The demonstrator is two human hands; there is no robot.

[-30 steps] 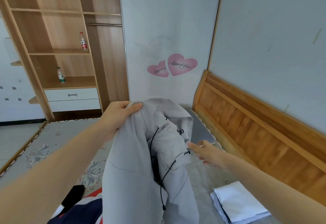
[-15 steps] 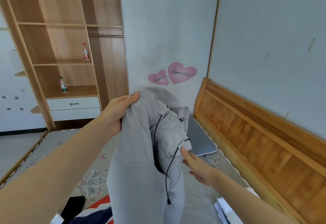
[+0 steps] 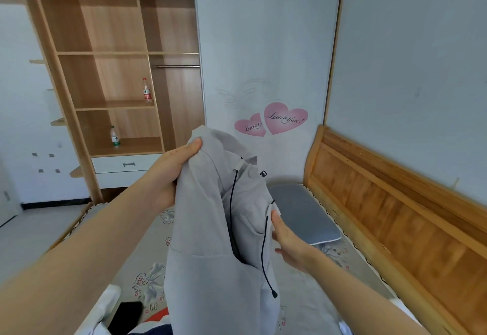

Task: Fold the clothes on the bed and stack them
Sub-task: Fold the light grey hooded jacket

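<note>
Left hand (image 3: pixel 171 174): raised above the bed, thumb and fingers pinching the top edge of the grey hoodie (image 3: pixel 218 242) and holding it up.
Right hand (image 3: pixel 290 242): fingers straight, thumb tip touching the hoodie's right edge beside a black drawstring (image 3: pixel 263 253); it grasps nothing.
Grey hoodie: hangs from the left hand in mid-air over the middle of the bed, unfolded, bunched in loose folds, two black drawstrings dangling down its front.
Bed (image 3: pixel 303 295): patterned sheet with hearts and flowers; wooden headboard (image 3: pixel 395 216) along its right edge.
Pillow (image 3: pixel 303 213): grey, lies at the far right corner of the bed against the headboard.
Other clothes (image 3: pixel 147 326): dark and red garments at the near edge of the bed, below the hoodie.
Wardrobe (image 3: pixel 118 71): open wooden shelves beyond the far edge of the bed, two plastic bottles (image 3: pixel 147 94) standing on separate shelves; its white door bears pink heart stickers (image 3: pixel 276 121).
</note>
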